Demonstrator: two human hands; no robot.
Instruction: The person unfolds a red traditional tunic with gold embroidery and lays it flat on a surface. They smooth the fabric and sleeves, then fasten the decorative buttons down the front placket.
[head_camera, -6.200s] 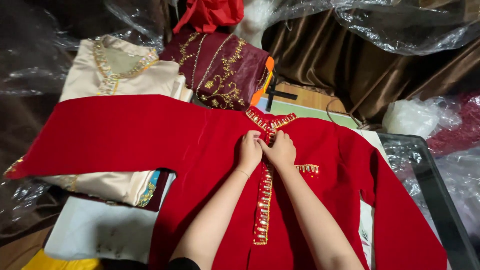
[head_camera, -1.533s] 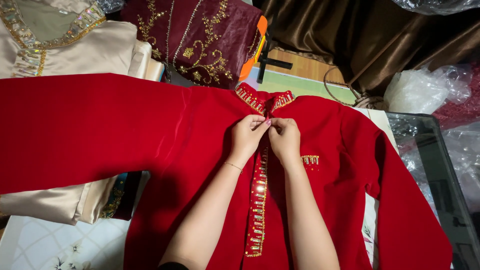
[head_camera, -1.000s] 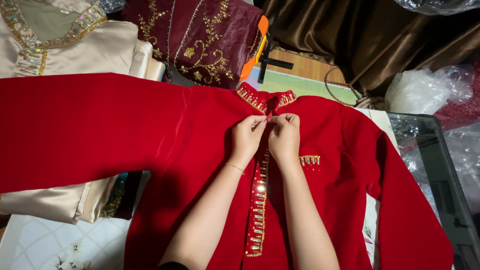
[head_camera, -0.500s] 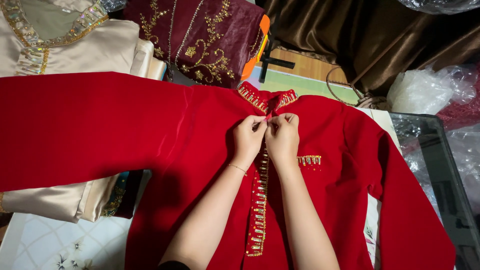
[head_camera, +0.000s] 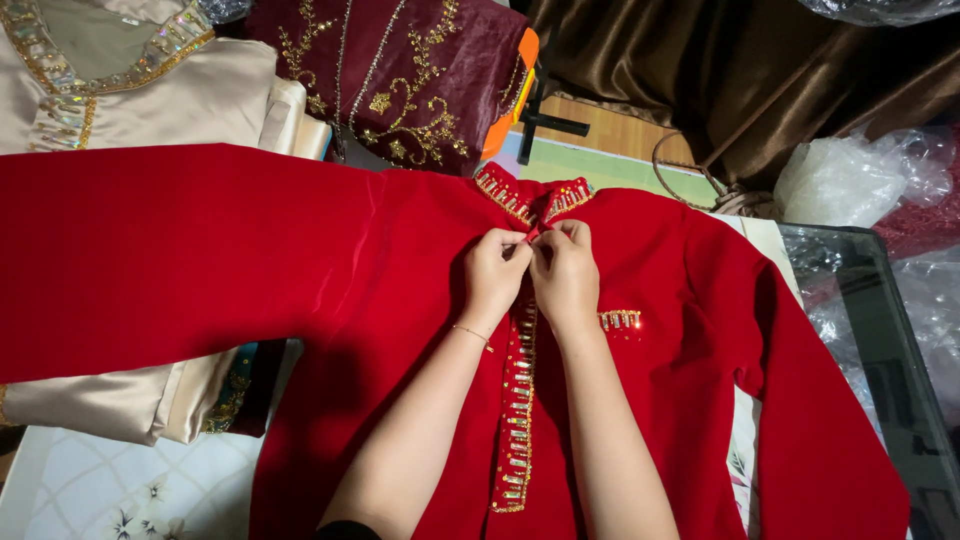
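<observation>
We are looking down at a red garment (head_camera: 330, 270) lying spread flat across the work surface, one long sleeve stretching out to the far left edge and the other running down toward the near right corner. Our left hand (head_camera: 493, 280) and our right hand (head_camera: 566, 278) are meeting at the top of the beaded placket (head_camera: 518, 400), just below the beaded collar (head_camera: 532, 200). Both hands are resting knuckles-up on the red cloth, fingers curled in and fingertips pinching at the front opening where the two edges are coming together. The thumbs and forefingers are nearly touching one another; we cannot tell whether a button or clasp is sitting between them, since the fingers are covering that spot. A thin bracelet (head_camera: 470, 333) is circling our left wrist. A short beaded strip (head_camera: 620, 320) is sitting on the chest just right of our right hand.

Beyond the collar, a maroon garment (head_camera: 420, 80) with gold embroidery is lying folded. To the far left, a cream satin garment (head_camera: 150, 100) with a jewelled neckline is lying partly under the red sleeve. Brown satin cloth (head_camera: 720, 80) is draping across the far right. Crumpled clear plastic (head_camera: 850, 180) is sitting at the right, beside a glass tabletop (head_camera: 880, 330). A pale floral-patterned surface (head_camera: 110, 485) is showing at the near left.
</observation>
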